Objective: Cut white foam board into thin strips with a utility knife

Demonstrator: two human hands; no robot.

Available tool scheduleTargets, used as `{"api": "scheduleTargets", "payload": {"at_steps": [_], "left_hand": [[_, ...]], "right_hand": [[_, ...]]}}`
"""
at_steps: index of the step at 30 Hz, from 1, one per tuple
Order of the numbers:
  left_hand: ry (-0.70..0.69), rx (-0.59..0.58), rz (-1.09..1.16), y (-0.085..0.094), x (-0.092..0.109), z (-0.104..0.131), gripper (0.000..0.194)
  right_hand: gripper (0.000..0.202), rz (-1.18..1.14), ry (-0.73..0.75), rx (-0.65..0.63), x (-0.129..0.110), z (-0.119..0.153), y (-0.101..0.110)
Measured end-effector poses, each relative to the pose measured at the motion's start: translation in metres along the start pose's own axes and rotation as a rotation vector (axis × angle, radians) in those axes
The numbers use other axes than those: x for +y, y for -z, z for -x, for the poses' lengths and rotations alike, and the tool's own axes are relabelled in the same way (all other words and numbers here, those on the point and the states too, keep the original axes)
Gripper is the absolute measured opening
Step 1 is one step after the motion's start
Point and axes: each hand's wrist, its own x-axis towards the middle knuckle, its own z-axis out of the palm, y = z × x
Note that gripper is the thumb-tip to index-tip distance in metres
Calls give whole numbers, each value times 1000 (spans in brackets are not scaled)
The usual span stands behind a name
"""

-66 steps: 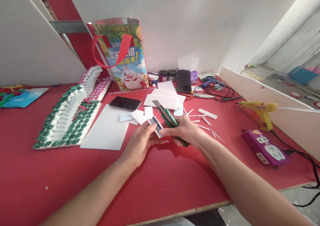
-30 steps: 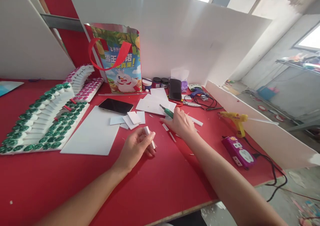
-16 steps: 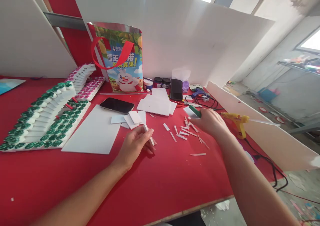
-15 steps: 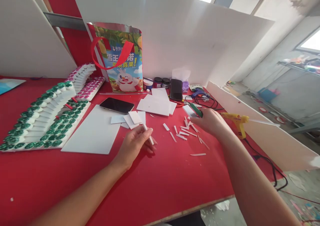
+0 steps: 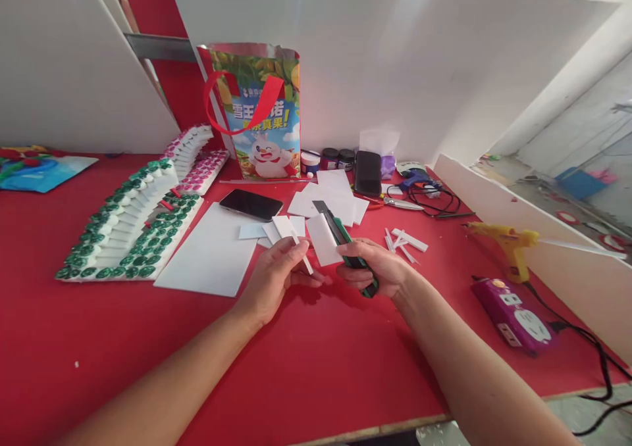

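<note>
My left hand (image 5: 274, 275), low over the middle of the table, pinches a small, thin white foam board piece (image 5: 307, 263) between thumb and fingers. Close on its right, my right hand (image 5: 380, 265) is wrapped round a green utility knife (image 5: 351, 247), its dark blade end pointing up and left. Beside the knife is a white rectangular piece (image 5: 322, 241), which appears held in the same hand; the exact grip on it is hidden. Behind my left hand, several small white pieces (image 5: 261, 231) overlap. White offcut strips (image 5: 411, 240) lie right of the knife.
A large white sheet (image 5: 210, 252), a phone (image 5: 251, 204) and a green-and-white model (image 5: 123, 235) lie left. At the back stand a printed bag (image 5: 269, 130) and paint jars (image 5: 330, 159). A yellow glue gun (image 5: 511, 239), a purple box (image 5: 513, 314) and cables are right.
My right hand has come left and nearer with the knife and white piece, beside my left hand. Many scattered offcuts are no longer visible around it. The view has shifted, showing the purple box.
</note>
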Motion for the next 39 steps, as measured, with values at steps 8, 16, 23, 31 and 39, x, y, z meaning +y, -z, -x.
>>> {"api": "scheduleTargets", "payload": {"at_steps": [8, 16, 23, 31, 39], "left_hand": [[38, 40, -279, -1, -2, 2, 35], [-10, 157, -267, 8, 0, -6, 41], [-35, 90, -365, 8, -3, -4, 39], [-64, 102, -457, 6, -3, -2, 35], [-51, 181, -89, 9, 5, -7, 34]], "right_hand": [[33, 252, 157, 267, 10, -5, -18], [38, 193, 304, 513, 8, -5, -9], [21, 189, 322, 412, 15, -9, -15], [20, 250, 274, 379, 18, -8, -25], [25, -92, 188, 332, 8, -5, -14]]}}
